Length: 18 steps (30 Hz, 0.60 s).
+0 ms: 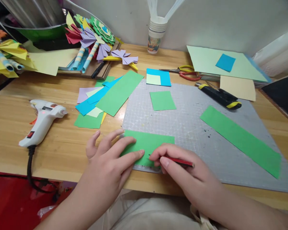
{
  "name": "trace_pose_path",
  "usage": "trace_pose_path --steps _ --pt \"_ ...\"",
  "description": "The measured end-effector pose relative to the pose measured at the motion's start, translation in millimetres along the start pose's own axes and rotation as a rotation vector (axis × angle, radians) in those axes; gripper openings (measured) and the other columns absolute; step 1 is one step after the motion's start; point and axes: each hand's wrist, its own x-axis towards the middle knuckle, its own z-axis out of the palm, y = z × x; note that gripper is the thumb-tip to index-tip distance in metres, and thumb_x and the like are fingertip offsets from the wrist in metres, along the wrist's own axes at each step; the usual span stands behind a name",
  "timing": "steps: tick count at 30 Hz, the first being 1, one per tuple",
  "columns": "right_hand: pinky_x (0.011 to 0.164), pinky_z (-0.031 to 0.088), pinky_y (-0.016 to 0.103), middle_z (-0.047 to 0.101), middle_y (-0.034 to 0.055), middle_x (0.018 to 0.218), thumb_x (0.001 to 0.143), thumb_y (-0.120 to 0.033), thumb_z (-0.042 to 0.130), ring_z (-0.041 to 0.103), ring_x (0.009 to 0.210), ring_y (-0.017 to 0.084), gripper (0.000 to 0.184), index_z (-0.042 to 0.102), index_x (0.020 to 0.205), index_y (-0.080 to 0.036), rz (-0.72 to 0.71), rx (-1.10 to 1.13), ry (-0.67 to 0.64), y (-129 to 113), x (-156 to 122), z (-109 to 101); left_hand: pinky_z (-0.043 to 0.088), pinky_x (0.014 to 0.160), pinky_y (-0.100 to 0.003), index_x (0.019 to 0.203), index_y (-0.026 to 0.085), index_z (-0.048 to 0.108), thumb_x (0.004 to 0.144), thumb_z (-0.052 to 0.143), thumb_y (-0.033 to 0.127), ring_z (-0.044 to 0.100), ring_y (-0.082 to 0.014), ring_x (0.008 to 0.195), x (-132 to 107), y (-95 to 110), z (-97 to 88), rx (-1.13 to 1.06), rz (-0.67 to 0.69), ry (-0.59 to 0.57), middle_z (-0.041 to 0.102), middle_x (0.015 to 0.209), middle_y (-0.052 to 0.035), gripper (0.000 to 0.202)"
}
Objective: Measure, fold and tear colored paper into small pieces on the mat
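Observation:
A green paper rectangle [151, 143] lies at the front edge of the grey cutting mat [187, 124]. My left hand [112, 156] rests on the paper's left part with its fingers spread, pressing it flat. Between the fingers of my right hand [180, 163] is a red pencil [186, 162], its dark tip at the paper's surface. Further back on the mat is a small green paper square [162, 100]. A long green paper strip [242, 142] lies slanted on the right. Part of the rectangle's right end is hidden behind my right hand.
A white glue gun [43, 119] with a cord lies at left. Paper scraps [93, 99] overlap beside the mat. A utility knife [218, 95] and scissors [186, 72] lie behind, near stacked paper cups [156, 35]. Paper flowers [93, 38] stand back left.

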Motion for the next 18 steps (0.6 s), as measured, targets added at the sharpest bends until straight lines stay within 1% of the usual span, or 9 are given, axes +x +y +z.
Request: trace_pose_path --steps 2,4,6,9,18 --pt "0.055 0.041 0.024 0.056 -0.0031 0.071 0.09 -0.019 0.042 0.051 0.062 0.012 0.012 0.052 0.085 -0.024 -0.024 -0.028 -0.043 6.8 -0.6 2.7 0.015 0.107 -0.056 0.101 0.043 0.068 0.091 0.052 0.027 0.045 -0.0277 0.123 0.0 0.1 0.1 -0.004 -0.007 -0.013 0.065 0.115 0.0057 0.025" --pt "0.051 0.038 0.024 0.052 -0.0046 0.066 0.086 -0.016 0.045 0.047 0.057 0.012 0.008 0.045 0.082 -0.024 -0.057 -0.058 -0.029 14.8 -2.0 5.1 0.014 0.108 -0.056 0.101 0.043 0.068 0.091 0.051 0.027 0.044 -0.0274 0.124 0.1 0.1 0.7 -0.007 -0.014 -0.005 0.065 0.115 0.0061 0.025" --pt "0.052 0.037 0.025 0.05 -0.0043 0.066 0.082 -0.016 0.046 0.047 0.057 0.012 0.01 0.041 0.078 -0.023 -0.111 -0.098 -0.004 21.1 -2.3 7.3 0.014 0.108 -0.056 0.101 0.042 0.068 0.092 0.05 0.028 0.045 -0.0274 0.123 0.4 0.1 1.5 -0.009 -0.017 -0.001 0.065 0.115 0.0061 0.025" --pt "0.051 0.035 0.026 0.049 -0.0036 0.065 0.08 -0.015 0.046 0.046 0.056 0.012 0.011 0.04 0.075 -0.023 -0.174 -0.163 0.004 24.6 -0.1 9.8 0.015 0.107 -0.056 0.1 0.042 0.068 0.091 0.051 0.028 0.046 -0.0274 0.122 1.1 -0.3 2.4 -0.011 -0.018 -0.01 0.065 0.114 0.0062 0.024" --pt "0.049 0.033 0.026 0.048 -0.0036 0.061 0.077 -0.014 0.043 0.044 0.053 0.011 0.011 0.038 0.072 -0.022 -0.191 -0.229 -0.012 21.2 3.7 10.9 0.014 0.108 -0.054 0.099 0.042 0.068 0.091 0.051 0.028 0.046 -0.0262 0.121 1.7 -0.9 0.3 -0.01 -0.018 -0.016 0.065 0.113 0.0067 0.024"
